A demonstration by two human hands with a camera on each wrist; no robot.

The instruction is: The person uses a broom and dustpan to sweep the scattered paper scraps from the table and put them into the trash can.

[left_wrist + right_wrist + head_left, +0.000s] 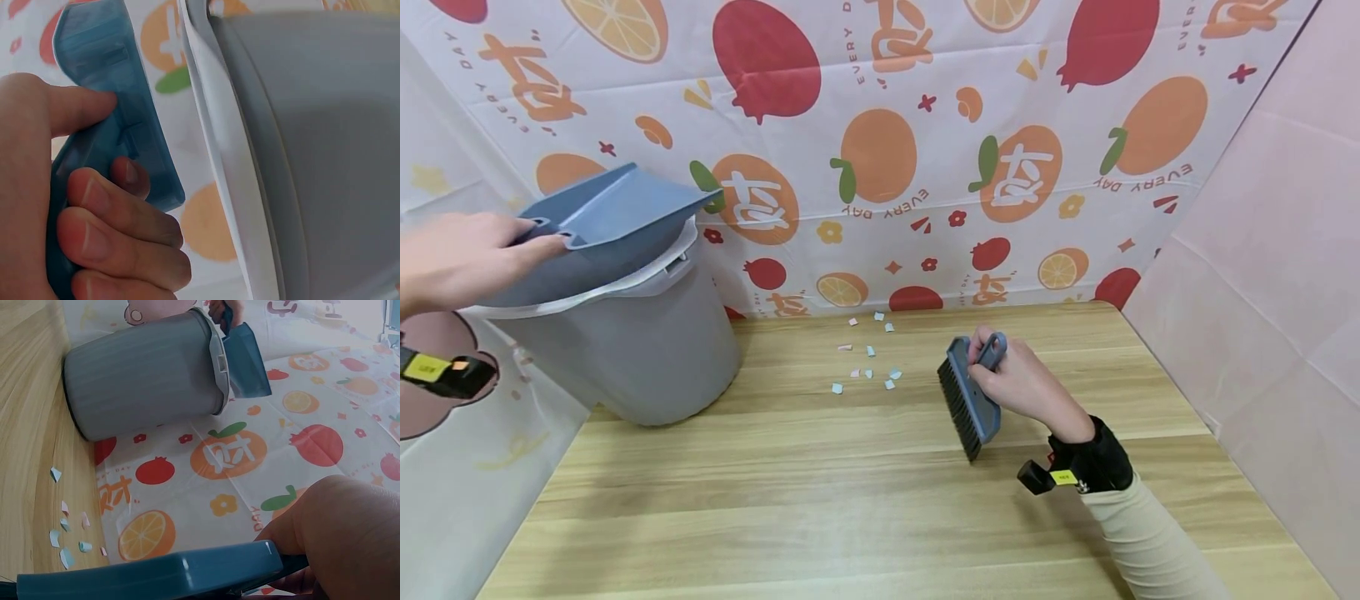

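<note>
A blue dustpan [625, 208] is held over the mouth of a grey trash bin [647, 350] at the left. My left hand [467, 254] grips its handle, fingers curled round it in the left wrist view, with the pan just past the bin's rim [231, 169]. On the right, my right hand [1011, 375] holds a blue hand brush [981, 400] by its handle, its dark bristles facing left over the table. Between bin and brush, several small pink and pale blue paper scraps [870, 352] lie scattered on the wood.
The wooden table [820, 492] meets a fruit-printed cloth [880, 158] at the back. A pale pink panel [1270, 217] borders the right side and a white patterned cloth [542, 442] the left. The bin stands at the table's left back corner.
</note>
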